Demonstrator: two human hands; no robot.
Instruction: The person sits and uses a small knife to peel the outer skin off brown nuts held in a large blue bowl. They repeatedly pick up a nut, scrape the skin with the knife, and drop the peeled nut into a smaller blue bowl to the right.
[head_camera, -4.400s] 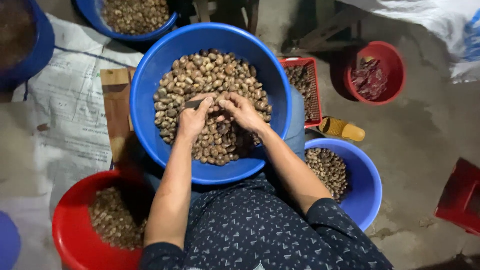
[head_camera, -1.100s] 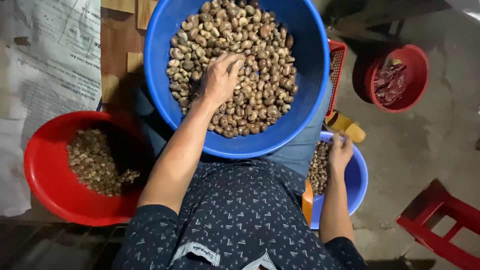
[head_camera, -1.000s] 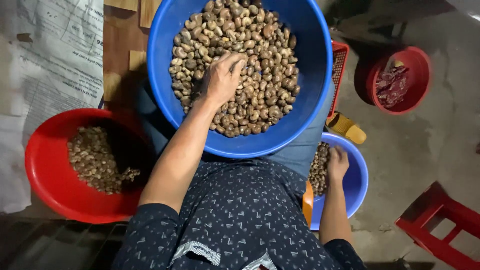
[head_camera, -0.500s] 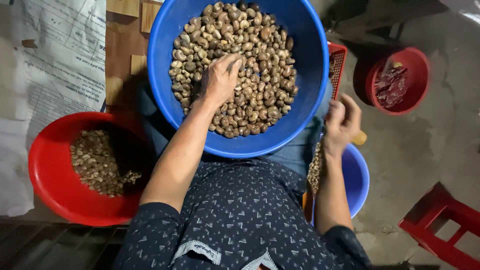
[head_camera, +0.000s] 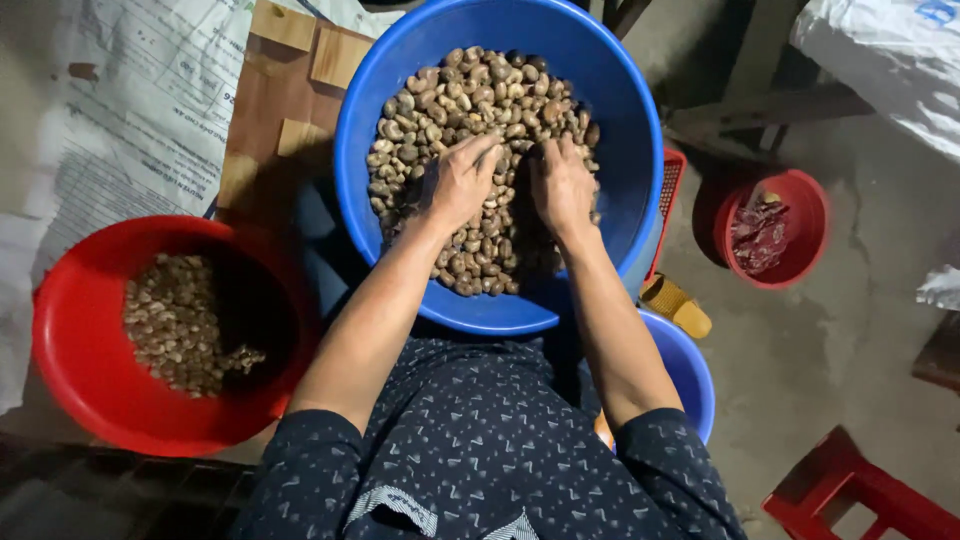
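Observation:
A big blue basin (head_camera: 620, 120) sits in front of me, filled with brown cashew nuts in their shells (head_camera: 450, 100). Both hands rest side by side on the heap. My left hand (head_camera: 458, 182) lies palm down with its fingers curled into the nuts. My right hand (head_camera: 562, 182) lies just beside it, fingers also dug into the pile. What either hand has between its fingers is hidden by the nuts.
A red basin (head_camera: 90, 390) with pale nut pieces (head_camera: 175, 320) stands at my left. A smaller blue basin (head_camera: 690, 375) is at my right hip, a red crate (head_camera: 668, 190) behind it. A small red bowl (head_camera: 775, 228) and a red stool (head_camera: 860, 495) sit on the concrete floor. Printed sacking (head_camera: 120, 120) lies far left.
My right hand left the small blue basin at my right side and came up onto the nut heap next to my left hand. The left hand stayed on the heap.

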